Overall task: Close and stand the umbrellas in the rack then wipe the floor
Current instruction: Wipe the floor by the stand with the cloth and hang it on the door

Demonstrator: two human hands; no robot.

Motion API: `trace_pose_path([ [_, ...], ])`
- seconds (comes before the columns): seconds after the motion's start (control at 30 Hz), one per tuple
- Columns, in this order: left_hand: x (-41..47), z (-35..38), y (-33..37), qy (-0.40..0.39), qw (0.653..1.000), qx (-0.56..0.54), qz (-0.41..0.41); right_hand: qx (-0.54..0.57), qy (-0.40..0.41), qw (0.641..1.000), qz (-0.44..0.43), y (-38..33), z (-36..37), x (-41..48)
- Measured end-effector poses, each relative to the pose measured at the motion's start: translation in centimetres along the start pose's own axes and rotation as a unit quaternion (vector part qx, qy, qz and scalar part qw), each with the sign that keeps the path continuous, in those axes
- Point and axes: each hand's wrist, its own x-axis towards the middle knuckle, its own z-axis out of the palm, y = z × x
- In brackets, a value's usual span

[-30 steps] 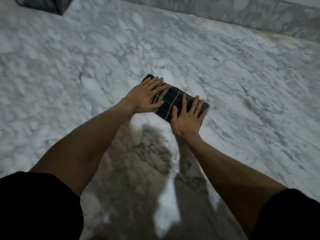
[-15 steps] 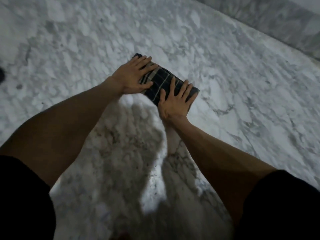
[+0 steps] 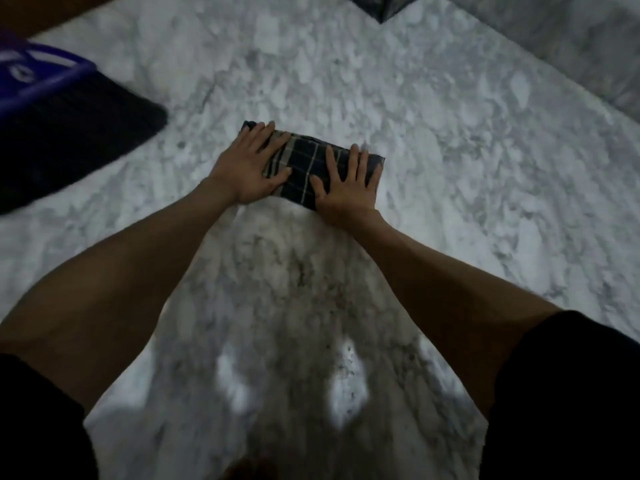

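Still wiping — left hand [image 3: 247, 169] and right hand [image 3: 346, 187] stayed flat on the folded plaid cloth [image 3: 304, 161], fingers [image 3: 352, 164] straight and spread, gripping nothing. Cloth had slid over the marble floor [image 3: 450, 168], now right of the broom [image 3: 69, 133] — floor pass looked unfinished.

both arms stretched out front, hands flat side by side

left hand [image 3: 247, 168] and right hand [image 3: 346, 183] are palm down, fingers straight and a bit spread, thumbs pointing toward each other. left arm [image 3: 138, 271] and right arm [image 3: 433, 271] are bare and angle inward, black sleeves [image 3: 571, 393] up top.
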Motion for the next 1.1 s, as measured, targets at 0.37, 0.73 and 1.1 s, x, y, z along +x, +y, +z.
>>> trace_pose_path([
  [0.37,-7.4,-1.1,1.0,0.055,0.989,0.029,-0.137,-0.043,-0.055,0.986,-0.154,-2.4,-1.3,-0.3],
  [0.73,-8.9,-5.5,3.6,-0.076,0.970,-0.016,-0.230,-0.061,0.038,0.972,-0.223,-3.8,-1.1,-2.6],
  [1.1,-8.0,-6.9,1.6,0.024,0.981,-0.031,-0.192,0.030,0.032,0.969,-0.242,-5.6,-4.1,1.5],
])
